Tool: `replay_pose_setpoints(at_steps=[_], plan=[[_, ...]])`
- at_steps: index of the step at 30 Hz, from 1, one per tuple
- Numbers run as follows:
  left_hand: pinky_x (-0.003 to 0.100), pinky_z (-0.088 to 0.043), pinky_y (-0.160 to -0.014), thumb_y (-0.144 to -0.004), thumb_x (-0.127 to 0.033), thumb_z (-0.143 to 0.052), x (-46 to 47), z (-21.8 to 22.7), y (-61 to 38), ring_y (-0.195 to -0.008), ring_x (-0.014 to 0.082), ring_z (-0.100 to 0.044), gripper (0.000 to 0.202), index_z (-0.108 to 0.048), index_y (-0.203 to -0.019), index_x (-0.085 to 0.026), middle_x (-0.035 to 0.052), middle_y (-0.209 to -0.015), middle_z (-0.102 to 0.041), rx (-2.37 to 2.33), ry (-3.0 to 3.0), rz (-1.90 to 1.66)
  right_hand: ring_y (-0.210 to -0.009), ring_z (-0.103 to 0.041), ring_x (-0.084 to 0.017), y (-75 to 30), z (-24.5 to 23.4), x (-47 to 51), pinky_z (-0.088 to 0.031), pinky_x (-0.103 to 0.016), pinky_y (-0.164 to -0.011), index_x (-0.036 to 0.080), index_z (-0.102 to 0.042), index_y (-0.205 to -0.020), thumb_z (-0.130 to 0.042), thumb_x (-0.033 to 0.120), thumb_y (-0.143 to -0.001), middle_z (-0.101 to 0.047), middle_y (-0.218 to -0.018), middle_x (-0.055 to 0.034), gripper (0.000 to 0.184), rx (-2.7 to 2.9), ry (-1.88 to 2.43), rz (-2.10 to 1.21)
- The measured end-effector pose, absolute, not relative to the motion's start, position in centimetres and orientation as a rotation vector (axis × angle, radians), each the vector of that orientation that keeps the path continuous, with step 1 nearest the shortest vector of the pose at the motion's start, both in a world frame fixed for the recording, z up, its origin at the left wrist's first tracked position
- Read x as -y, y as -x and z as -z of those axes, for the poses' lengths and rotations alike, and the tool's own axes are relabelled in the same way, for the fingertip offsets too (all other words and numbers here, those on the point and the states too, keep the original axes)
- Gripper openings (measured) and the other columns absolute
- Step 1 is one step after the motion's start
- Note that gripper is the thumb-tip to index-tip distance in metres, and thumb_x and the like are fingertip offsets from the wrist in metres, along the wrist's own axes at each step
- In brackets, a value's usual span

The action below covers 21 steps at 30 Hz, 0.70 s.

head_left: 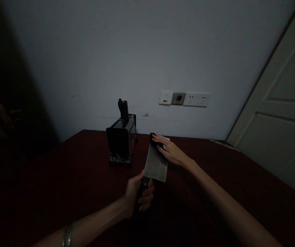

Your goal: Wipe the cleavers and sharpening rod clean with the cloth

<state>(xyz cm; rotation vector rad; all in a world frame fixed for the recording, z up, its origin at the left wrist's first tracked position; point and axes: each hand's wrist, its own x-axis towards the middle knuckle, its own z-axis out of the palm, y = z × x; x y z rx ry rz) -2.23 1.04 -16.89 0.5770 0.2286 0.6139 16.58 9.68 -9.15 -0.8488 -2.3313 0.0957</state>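
Dim light here. The dark red table (pixel 59 192) spreads out in front of me, and the knife block (pixel 121 140) stands at its far side near the wall, so that's my marker. Two handles poke up out of it.

Just right of the block and nearer to me is the cleaver (pixel 155 164). It has a broad, rectangular blade of dull grey steel, flat side up, with its far end toward the wall and its black handle toward me.

My left hand (pixel 139 195) is closed tight round that handle, fingers fully wrapped, holding the blade out over the table in front of the block. My right hand (pixel 171 151) lies flat and open on the far end of the blade, about level with the block's base. Its stretched fingers press down a small dark cloth (pixel 154 138). Something pale shows beside the palm, and I can't tell what.

By my reading this is wiping the blade, with the cloth at the far end. A stroke along the steel calls for a steady left grip and fingers kept on the flat, clear of the edge. Which side is sharp I can't make out.
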Motion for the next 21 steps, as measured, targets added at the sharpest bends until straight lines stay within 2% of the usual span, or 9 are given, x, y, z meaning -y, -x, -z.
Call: replay_pose_setpoints(at_steps=[10,15,21], plan=[[0.017,-0.024,-0.023,-0.088,-0.048,-0.02,-1.1,16.8,2.3,-0.029,0.0056,-0.017,0.053,-0.05,-0.061,-0.014,-0.0041,-0.044,-0.032,-0.247,-0.537,-0.639,-0.133,-0.023,-0.018,-16.3,11.5,-4.6,-0.022,-0.047,-0.11,0.022,-0.038,-0.133,-0.04,0.021,-0.088,-0.033,-0.143,-0.0048,0.045,2.399,0.832,-0.239],[0.017,-0.02,-0.023,-0.089,-0.049,-0.01,-1.1,16.8,2.2,-0.028,0.0053,-0.015,0.061,-0.051,-0.06,-0.013,-0.0044,-0.043,-0.031,-0.335,-0.483,-0.673,-0.132,-0.026,-0.016,-16.0,13.9,-1.5,-0.024,-0.044,-0.11,0.023,-0.039,-0.132,-0.042,0.011,-0.084,-0.035,-0.142,-0.0035,0.049,2.431,0.765,-0.378],[0.018,-0.019,-0.023,-0.089,-0.051,-0.01,-1.0,16.8,2.1,-0.027,0.0052,-0.015,0.062,-0.048,-0.058,-0.014,-0.0043,-0.042,-0.031,-0.366,-0.478,-0.672,-0.129,-0.032,-0.016,-16.1,14.2,-0.6,-0.027,-0.045,-0.108,0.022,-0.041,-0.13,-0.044,0.005,-0.08,-0.04,-0.139,-0.0051,0.053,2.395,0.654,-0.412]])
